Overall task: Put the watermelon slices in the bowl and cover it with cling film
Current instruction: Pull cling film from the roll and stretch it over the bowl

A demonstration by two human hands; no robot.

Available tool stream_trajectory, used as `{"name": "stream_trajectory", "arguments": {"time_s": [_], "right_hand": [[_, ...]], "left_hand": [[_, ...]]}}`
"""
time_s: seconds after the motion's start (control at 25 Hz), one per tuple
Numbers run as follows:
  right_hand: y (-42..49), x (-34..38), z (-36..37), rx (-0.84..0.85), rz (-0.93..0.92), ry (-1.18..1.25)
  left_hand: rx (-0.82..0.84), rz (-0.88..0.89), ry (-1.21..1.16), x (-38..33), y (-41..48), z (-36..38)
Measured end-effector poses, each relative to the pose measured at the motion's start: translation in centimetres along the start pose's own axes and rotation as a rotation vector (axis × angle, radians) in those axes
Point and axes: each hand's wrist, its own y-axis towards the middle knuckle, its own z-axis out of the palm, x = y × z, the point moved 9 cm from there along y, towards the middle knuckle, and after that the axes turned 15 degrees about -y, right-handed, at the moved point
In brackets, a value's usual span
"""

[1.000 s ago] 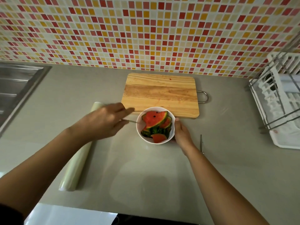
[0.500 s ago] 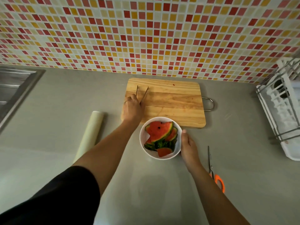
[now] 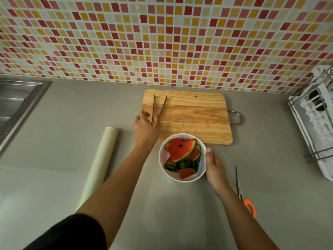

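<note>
Since the earlier frame, the left hand (image 3: 146, 128) has released the tongs (image 3: 159, 107); its fingers are relaxed, touching their hinge end on the cutting board (image 3: 194, 114). The cling film roll (image 3: 100, 163) lies left on the tabletop (image 3: 54, 141). The right hand (image 3: 214, 168) grips the bowl (image 3: 202, 170), which contains the watermelon slices (image 3: 182, 150).

Two bare arms reach forward, the left in a black sleeve (image 3: 72, 233). Left hand (image 3: 146, 128) stretches farther out, fingers blurred. Right hand (image 3: 215, 166) curls round the bowl (image 3: 161, 156), thumb along its rim.
</note>
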Motion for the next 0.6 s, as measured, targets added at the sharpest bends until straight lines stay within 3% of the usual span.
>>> {"name": "stream_trajectory", "arguments": {"time_s": [0.2, 0.6], "right_hand": [[-0.4, 0.7, -0.4, -0.086, -0.001, -0.044], [-6.4, -3.4, -0.3, -0.146, 0.066, -0.051]], "left_hand": [[0.416, -0.444, -0.515, 4.2, -9.3, 1.7], [0.468, -0.408, -0.531, 6.5, -15.7, 0.1]]}}
